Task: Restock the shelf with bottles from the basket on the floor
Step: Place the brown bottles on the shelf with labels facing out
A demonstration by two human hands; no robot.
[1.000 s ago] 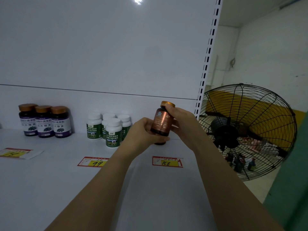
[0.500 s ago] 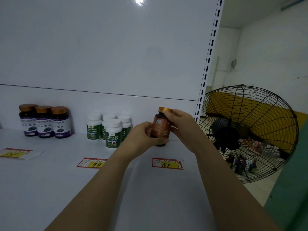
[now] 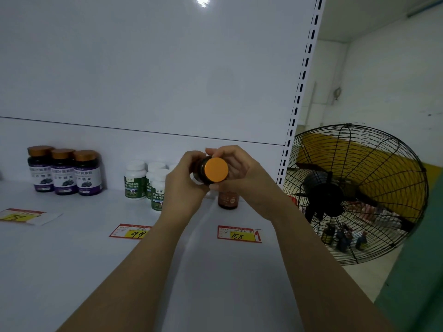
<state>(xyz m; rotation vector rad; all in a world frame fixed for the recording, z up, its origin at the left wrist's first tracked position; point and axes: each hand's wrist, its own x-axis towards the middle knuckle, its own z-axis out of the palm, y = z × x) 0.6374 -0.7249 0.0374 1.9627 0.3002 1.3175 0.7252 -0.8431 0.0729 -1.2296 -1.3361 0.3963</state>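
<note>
Both the left hand [image 3: 184, 185] and right hand [image 3: 242, 173] are curled round the bottle [image 3: 216, 170], held tipped above the shelf [image 3: 72, 259], far right. It is judged light, rigid, smooth; best gripped round its body.

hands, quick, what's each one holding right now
Left hand: grips the bottle, fingers curled round its body.
Right hand: grips the same bottle from the other side.
</note>
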